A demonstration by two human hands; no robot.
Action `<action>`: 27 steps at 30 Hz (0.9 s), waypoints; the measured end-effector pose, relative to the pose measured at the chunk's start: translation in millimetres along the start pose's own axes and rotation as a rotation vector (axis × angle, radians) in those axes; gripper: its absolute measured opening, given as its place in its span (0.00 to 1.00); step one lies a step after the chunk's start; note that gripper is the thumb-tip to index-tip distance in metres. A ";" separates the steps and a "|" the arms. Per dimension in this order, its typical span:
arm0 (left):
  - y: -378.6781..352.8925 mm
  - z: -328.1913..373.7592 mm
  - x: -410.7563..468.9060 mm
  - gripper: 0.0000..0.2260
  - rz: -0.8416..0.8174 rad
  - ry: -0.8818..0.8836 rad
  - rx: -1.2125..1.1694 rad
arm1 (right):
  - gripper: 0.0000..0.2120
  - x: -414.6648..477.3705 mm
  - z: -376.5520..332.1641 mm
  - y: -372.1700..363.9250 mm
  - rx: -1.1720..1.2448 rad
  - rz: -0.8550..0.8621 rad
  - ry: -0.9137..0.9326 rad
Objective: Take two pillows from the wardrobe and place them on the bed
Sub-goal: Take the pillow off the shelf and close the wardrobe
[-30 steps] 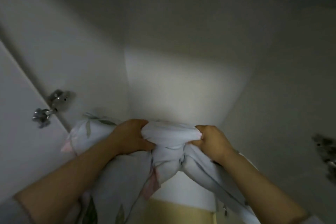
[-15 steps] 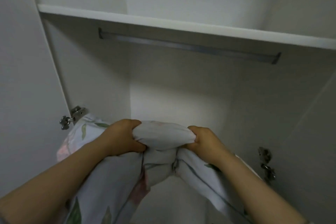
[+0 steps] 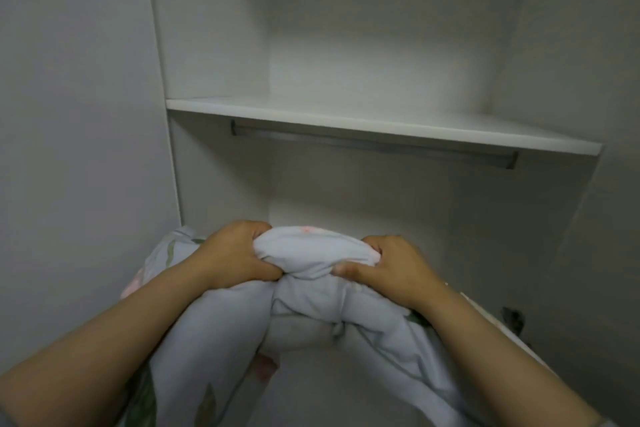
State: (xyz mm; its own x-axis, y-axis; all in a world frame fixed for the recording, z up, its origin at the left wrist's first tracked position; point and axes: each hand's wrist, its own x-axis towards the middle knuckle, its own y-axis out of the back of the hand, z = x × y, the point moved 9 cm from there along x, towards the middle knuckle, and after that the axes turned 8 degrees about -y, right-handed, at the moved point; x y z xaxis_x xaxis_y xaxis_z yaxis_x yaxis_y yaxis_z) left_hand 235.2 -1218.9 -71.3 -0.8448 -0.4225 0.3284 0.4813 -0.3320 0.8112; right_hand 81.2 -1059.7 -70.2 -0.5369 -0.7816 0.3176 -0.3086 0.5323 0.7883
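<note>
1. Hands: two. The left hand point(image 3: 235, 255) and the right hand point(image 3: 388, 270) each have their fingers curled tight into one bunched ridge of cloth.
2. Pillow bundle point(image 3: 311, 250): soft, padded, pale cotton-like cover printed with green leaves and pink flowers. Two puffy lobes hang below the grip, one on each side. Cannot tell if this is one pillow or two.
3. Location: held up in front of the open wardrobe point(image 3: 207, 28), below its shelf point(image 3: 381, 121).
4. Shelf: one, flat, smooth white board.
5. Hanging rail point(image 3: 374, 144): one, straight grey metal bar just under the shelf.
</note>
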 end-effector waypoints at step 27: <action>148.5 -16.2 -186.5 0.11 0.698 0.226 -0.054 | 0.33 11.2 -153.4 -69.6 0.390 -0.068 0.188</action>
State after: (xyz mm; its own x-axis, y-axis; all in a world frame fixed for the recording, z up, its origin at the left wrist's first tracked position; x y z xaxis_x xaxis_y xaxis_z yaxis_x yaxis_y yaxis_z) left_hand 468.0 -1203.1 -19.9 -0.2713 -0.7124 0.6472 0.9054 0.0392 0.4227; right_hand 217.2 -1155.4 -40.7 -0.3642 -0.8454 0.3908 -0.6309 0.5326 0.5642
